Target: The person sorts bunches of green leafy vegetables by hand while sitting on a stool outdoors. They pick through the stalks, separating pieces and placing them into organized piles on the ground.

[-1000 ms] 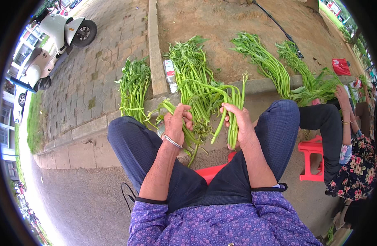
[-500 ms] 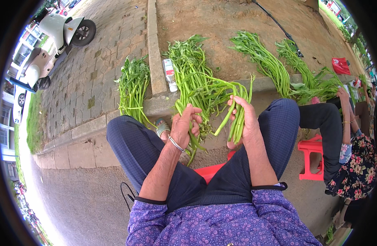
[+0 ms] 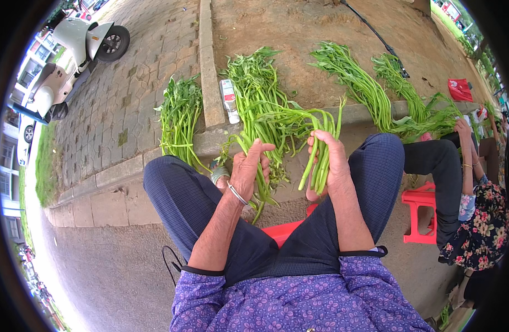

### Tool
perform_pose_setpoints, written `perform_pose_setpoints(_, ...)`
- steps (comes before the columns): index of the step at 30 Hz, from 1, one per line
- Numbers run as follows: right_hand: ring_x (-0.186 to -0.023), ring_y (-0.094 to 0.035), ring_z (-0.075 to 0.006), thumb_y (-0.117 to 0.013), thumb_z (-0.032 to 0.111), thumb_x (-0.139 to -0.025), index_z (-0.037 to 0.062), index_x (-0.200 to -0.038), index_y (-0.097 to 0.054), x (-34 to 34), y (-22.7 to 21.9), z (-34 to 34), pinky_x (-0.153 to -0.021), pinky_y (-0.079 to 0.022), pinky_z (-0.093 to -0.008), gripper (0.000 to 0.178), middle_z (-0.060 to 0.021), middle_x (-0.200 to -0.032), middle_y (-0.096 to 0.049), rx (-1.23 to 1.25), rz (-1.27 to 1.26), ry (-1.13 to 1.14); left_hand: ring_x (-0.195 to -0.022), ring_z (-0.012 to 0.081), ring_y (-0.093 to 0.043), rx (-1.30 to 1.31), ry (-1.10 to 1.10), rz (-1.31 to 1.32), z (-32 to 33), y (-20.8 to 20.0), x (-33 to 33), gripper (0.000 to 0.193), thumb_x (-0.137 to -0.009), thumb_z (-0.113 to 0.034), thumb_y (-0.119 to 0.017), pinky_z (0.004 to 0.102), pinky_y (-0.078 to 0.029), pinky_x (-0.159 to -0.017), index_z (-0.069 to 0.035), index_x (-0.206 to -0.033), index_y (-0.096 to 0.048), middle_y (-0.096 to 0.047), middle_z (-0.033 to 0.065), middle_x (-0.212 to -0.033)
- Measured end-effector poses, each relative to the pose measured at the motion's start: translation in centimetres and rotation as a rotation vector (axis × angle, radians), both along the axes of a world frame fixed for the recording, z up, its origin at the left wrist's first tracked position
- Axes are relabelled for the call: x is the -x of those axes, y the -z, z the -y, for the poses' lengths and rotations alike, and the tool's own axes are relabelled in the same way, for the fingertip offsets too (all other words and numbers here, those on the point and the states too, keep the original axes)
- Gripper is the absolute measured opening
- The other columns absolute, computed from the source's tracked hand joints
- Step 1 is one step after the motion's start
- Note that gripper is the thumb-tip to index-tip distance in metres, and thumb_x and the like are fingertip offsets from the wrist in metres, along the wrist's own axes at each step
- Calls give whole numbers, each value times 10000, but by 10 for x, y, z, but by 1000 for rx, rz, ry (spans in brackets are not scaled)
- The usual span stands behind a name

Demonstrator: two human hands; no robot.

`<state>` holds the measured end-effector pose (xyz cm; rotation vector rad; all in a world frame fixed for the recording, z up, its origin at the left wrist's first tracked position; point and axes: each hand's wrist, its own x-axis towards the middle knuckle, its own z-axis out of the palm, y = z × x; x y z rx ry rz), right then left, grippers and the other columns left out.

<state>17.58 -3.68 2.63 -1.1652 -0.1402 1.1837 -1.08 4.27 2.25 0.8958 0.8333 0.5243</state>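
My right hand (image 3: 334, 160) is closed round a small bunch of water spinach stems (image 3: 321, 171), their cut ends pointing down and their leafy tops trailing left. My left hand (image 3: 251, 165) is closed on some green stems (image 3: 246, 141) that stick out above the thumb, with a leafy piece leaning left. How many stems it holds is hidden by the fingers. Just beyond both hands, a large heap of water spinach (image 3: 260, 88) lies across the kerb. Loose greens (image 3: 264, 193) hang or lie below my left hand.
A smaller bundle (image 3: 179, 116) lies left of a plastic bottle (image 3: 229, 100). More greens (image 3: 357, 83) lie at the right, near a red bag (image 3: 460, 89). A person (image 3: 478, 221) sits by a red stool (image 3: 420, 213). A scooter (image 3: 83, 44) stands far left.
A leafy piece now shows to the left of my left hand, where it did not before. The stems in my right hand have shifted slightly. Both hands stay nearly in place.
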Motion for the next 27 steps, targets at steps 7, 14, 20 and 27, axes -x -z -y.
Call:
perform_pose_setpoints(7, -614, -509, -59, -654, 251, -765, 47, -989, -608, 8, -5, 1, -497, -386, -190, 307, 9, -739, -579, -6, 53, -78, -541, 122, -516, 12, 13, 27, 2, 7, -1, 477, -954, -413, -408, 270, -455, -457, 22, -1085, -553, -503, 22, -676)
perform_pose_setpoints(14, -588, -524, -70, -665, 233, -745, 57, -873, -627, 24, -6, 2, -480, -396, -207, 221, -4, -714, -598, 5, 190, -183, -806, 195, -598, 153, 12, 61, 1, 6, -6, 516, -962, -418, -372, 281, -508, -605, 23, -1204, -485, -564, 107, -954)
perform_pose_setpoints(20, -566, -531, -53, -685, 146, -736, 41, -888, -663, 44, 1, -3, -463, -391, -192, 186, 6, -722, -617, -43, 155, -247, -853, 193, -584, 125, 28, 150, 6, 18, -10, 520, -951, -421, -406, 292, -513, -655, 16, -1229, -462, -556, 127, -1086)
perform_pose_setpoints(27, -520, -496, -41, -692, 116, -721, 17, -872, -665, 58, 10, -1, -456, -381, -200, 182, 14, -677, -610, 26, 381, -261, -729, 133, -566, 96, -33, 65, 12, 20, -14, 434, -925, -422, -477, 272, -487, -610, -15, -1059, -548, -602, 65, -914)
